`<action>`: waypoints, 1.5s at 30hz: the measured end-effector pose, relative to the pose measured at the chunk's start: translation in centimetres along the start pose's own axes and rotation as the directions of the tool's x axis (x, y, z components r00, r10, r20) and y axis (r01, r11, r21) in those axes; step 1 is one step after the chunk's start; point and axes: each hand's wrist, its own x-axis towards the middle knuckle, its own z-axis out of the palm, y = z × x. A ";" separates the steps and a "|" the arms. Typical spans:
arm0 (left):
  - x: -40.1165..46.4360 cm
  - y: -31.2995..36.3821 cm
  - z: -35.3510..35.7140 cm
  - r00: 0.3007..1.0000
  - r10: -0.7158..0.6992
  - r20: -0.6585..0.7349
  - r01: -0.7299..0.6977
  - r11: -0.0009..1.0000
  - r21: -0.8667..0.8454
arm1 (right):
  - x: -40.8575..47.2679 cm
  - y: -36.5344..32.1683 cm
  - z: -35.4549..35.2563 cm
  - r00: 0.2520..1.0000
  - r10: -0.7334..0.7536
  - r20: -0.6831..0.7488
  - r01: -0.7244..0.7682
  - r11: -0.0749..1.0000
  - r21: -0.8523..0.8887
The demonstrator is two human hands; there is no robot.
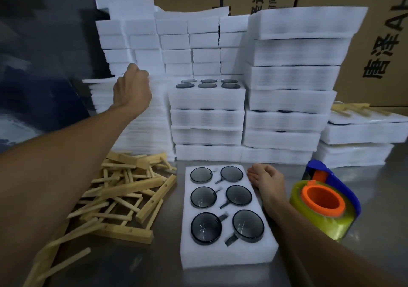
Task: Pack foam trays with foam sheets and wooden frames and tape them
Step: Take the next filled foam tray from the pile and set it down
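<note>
While the left hand [132,87] pinches a light, floppy sheet [141,114] by its edge, the right hand [268,179] rests half-curled, empty, beside the tray [227,253].

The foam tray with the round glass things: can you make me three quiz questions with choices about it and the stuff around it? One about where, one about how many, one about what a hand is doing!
1. Where is the tape dispenser?
A. Right of the foam tray
B. On the wooden frames
C. On top of the tall foam stacks

2. How many round lenses sit in the front tray?
A. Four
B. Six
C. Nine

3. What is the left hand doing?
A. Holding the tape
B. Lying flat on the table
C. Reaching up to the stack of foam sheets

Answers:
1 A: the blue and orange dispenser stands on the table beyond the right hand.
2 B: two columns of three.
3 C: its fingers are curled at the top of the sheet stack, far from the tape.
</note>
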 end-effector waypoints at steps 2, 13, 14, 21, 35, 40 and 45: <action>0.0 0.1 -1.0 0.998 0.022 -0.052 -0.023 1.000 -0.013 | -0.4 -0.1 -0.1 1.000 -0.006 0.001 0.006 1.000 -0.026; -3.8 0.9 -6.5 0.980 0.099 -0.174 -0.131 0.975 -0.182 | -4.3 -0.5 -2.0 0.997 0.042 0.068 -0.034 0.993 -0.116; -4.5 1.0 -7.0 0.976 0.110 -0.185 -0.147 0.969 -0.199 | -4.7 -0.6 -2.3 0.996 0.051 0.074 -0.043 0.993 -0.108; -11.5 2.4 -9.0 0.947 0.227 -0.229 -0.288 0.913 -0.288 | -7.9 -1.5 -3.4 0.988 0.095 0.118 -0.087 0.994 -0.072; -25.7 6.9 -6.7 0.931 0.336 -0.143 -0.363 0.811 -0.458 | -14.0 -11.3 -1.6 0.944 0.109 0.311 -0.122 0.992 0.023; -26.7 6.7 -7.1 0.901 0.420 -0.113 -0.431 0.831 -0.350 | -14.1 -11.1 -2.3 0.942 0.111 0.316 -0.109 0.994 -0.023; -26.5 6.7 -7.2 0.892 0.436 -0.116 -0.449 0.834 -0.322 | -13.6 -10.8 -2.8 0.944 0.103 0.314 -0.100 0.995 -0.025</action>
